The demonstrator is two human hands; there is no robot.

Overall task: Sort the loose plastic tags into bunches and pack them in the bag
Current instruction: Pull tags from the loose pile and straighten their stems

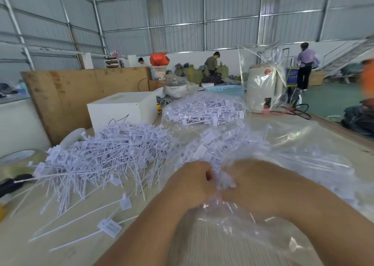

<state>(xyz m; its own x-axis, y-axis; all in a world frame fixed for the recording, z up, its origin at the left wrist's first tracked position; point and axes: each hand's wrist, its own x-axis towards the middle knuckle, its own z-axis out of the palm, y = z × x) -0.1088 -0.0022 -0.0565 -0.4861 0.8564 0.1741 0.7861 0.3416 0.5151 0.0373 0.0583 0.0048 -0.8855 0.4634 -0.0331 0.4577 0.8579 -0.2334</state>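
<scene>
We found bare worktop [30, 235] only at near left; the loose tag heap [105, 154], white box [123, 109] and filled bag [204, 111] blocked everything beyond.

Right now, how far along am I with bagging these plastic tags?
Roughly partway, it seems. Done: a filled clear bag of tags lies farther back on the table. In hand: your left hand and right hand grip a bunch of tags at the mouth of the clear bag. Left: the big loose pile of tags beside your left hand.
</scene>
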